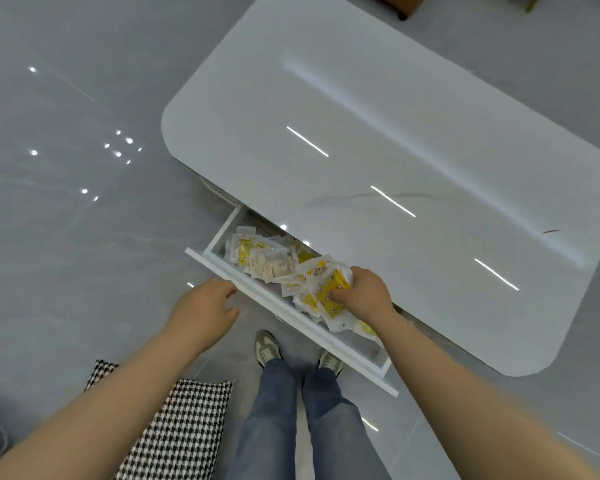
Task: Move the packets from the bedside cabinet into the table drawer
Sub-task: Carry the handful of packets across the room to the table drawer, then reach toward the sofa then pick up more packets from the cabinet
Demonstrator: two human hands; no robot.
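Glossy grey floor point(66, 237); houndstooth fabric point(187, 427) is cut off at the bottom edge. The left hand point(201, 306), fingers relaxed, touches the open drawer point(257, 296). Inside it, the right hand point(364, 294) grips yellow-and-clear packets point(321, 289), their print unreadable. The drawer's back is hidden under the white table point(395, 133).

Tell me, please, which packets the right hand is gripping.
The yellow-printed bundle under the right hand; the pale packets farther left in the drawer lie untouched.

Glossy grey floor point(66, 237), bright light glints; white rounded table point(395, 133); houndstooth fabric point(187, 427) lower left.
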